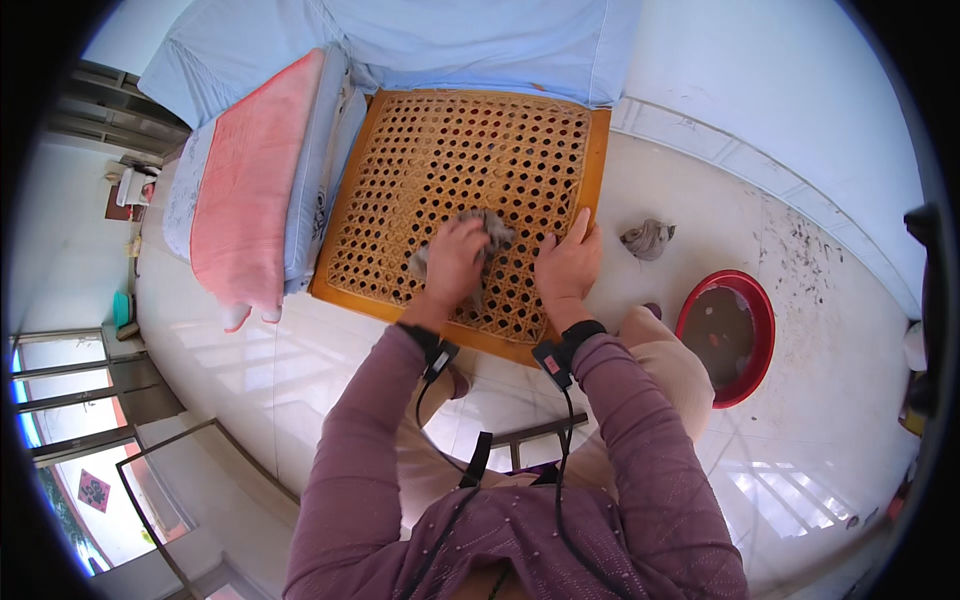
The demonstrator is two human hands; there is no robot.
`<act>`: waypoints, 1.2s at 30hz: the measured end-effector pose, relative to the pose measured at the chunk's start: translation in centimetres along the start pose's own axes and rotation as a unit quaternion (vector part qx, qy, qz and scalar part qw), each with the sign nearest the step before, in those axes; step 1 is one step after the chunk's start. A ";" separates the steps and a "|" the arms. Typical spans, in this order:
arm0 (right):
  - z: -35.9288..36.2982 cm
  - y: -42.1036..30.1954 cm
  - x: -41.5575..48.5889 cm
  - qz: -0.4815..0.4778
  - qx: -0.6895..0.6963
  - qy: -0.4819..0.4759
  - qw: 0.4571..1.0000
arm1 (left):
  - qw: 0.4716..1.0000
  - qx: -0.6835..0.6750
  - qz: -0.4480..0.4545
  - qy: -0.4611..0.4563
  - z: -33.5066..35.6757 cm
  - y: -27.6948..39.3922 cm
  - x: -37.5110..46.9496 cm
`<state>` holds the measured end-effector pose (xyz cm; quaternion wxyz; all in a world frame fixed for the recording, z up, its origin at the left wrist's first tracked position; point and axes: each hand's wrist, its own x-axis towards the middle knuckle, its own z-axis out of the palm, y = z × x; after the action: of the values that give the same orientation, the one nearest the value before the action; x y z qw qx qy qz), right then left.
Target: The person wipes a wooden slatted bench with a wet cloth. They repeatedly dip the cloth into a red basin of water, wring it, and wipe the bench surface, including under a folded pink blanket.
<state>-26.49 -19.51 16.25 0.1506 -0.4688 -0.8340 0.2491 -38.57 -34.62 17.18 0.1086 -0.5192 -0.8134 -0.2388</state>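
Note:
A woven cane seat panel (pixel 450 172) in a wooden frame lies before me, its far edge against a pale blue cloth cover. My left hand (pixel 456 259) presses a crumpled grey rag (pixel 491 225) onto the near middle part of the cane. My right hand (pixel 570 259) rests at the panel's right edge, its fingers on the wooden frame and holding no cloth. Part of the rag is hidden under my left hand. On the floor to the right lies a second crumpled grey rag (pixel 648 239).
A red basin (pixel 766 330) of murky water stands on the tiled floor beside my knee. Left of the panel are stacked cushions under a pink towel (pixel 251 172). Dark debris (pixel 806 244) is scattered near the right wall. A teal basin (pixel 121 309) stands far left.

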 end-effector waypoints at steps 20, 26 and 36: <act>0.2 0.0 0.0 -0.014 0.010 0.037 0.999 | 0.996 0.027 -0.044 -0.070 -0.1 1.3 0.4; 0.1 -0.4 0.1 0.018 -0.003 0.011 1.000 | 0.995 0.045 -0.085 -0.005 5.4 -2.8 8.8; 0.0 -0.1 0.1 0.005 0.041 0.020 0.999 | 0.994 -0.005 0.021 -0.105 -1.7 3.3 -1.7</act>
<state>-26.59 -19.51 16.32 0.1851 -0.4714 -0.8176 0.2739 -35.04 -35.70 18.86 0.0248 -0.5590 -0.8081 -0.1841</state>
